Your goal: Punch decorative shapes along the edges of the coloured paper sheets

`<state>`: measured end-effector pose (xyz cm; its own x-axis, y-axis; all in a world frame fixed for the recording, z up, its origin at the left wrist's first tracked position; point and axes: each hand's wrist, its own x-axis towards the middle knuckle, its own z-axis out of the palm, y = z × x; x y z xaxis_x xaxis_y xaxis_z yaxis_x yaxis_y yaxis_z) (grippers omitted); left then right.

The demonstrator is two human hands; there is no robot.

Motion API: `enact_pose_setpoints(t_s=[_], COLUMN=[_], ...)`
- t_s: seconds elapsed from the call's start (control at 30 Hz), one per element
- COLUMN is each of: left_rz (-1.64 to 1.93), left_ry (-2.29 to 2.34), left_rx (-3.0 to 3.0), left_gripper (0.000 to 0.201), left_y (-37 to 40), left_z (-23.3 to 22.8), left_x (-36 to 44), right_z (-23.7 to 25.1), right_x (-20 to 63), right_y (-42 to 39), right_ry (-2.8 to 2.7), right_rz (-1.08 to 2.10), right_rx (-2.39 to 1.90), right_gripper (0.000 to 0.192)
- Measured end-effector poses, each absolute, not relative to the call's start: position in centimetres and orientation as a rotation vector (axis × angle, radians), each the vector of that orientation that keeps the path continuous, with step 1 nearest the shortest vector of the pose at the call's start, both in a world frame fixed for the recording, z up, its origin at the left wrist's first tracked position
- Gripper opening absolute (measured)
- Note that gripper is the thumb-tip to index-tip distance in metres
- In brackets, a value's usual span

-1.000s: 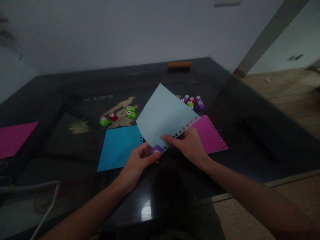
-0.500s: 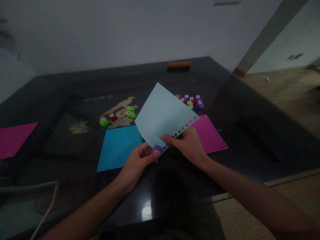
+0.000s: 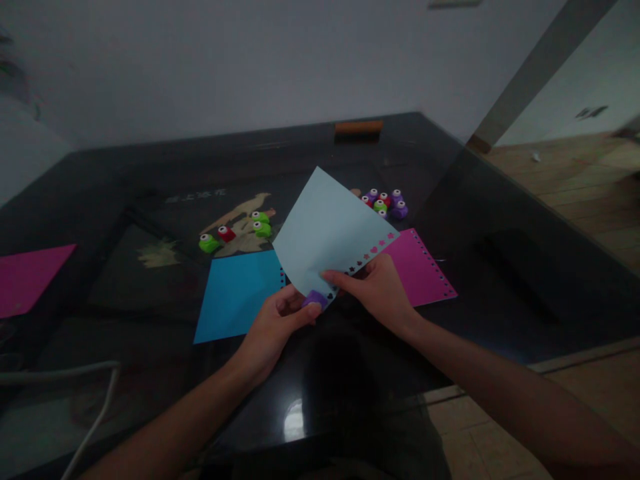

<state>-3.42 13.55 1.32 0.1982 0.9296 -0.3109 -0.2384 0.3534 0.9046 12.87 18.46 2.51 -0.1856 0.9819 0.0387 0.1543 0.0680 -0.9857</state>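
A pale blue sheet of paper [image 3: 330, 227] is held tilted above the table, with star and heart cut-outs along its lower right edge. My right hand [image 3: 377, 290] pinches that edge, thumb on top and fingers underneath. Around a small purple craft punch [image 3: 315, 300] my left hand [image 3: 280, 320] is closed, its thumb on the white button. The punch sits over the sheet's lower corner, beside a heart-shaped hole. Under the hands lie a bright blue sheet [image 3: 235, 293] and a pink sheet [image 3: 420, 270], both with punched edges.
Several purple, red and green punches [image 3: 399, 210] cluster behind the pink sheet. More punches, green [image 3: 209, 243] and red [image 3: 227, 233], stand at the left on the dark glossy table [image 3: 150, 360]. Another pink sheet [image 3: 35, 280] and a white cable [image 3: 100, 413] lie far left. A brown block [image 3: 359, 128] rests by the wall.
The pale blue sheet and the punch have shifted very slightly to the right. Both hands keep the same grip.
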Motion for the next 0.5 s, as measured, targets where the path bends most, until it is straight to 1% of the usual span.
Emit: enact_pose_setpoints(t_s=[0.17,0.5], left_rz=[0.981,0.996], left_ry=[1.031,1.041], left_rx=[0.822,0.813], left_gripper=[0.029,0.031], left_y=[13.53,13.44], left_z=[1.45,1.39], left_x=[-3.37,-3.41], right_z=[2.61,2.65], right_x=[12.83,12.80], right_y=[18.38,18.36], right_ry=[-1.485,-1.445], right_rz=[1.215,1.243], right_rx=[-1.210,-1.192], right_gripper=[0.015,0.015])
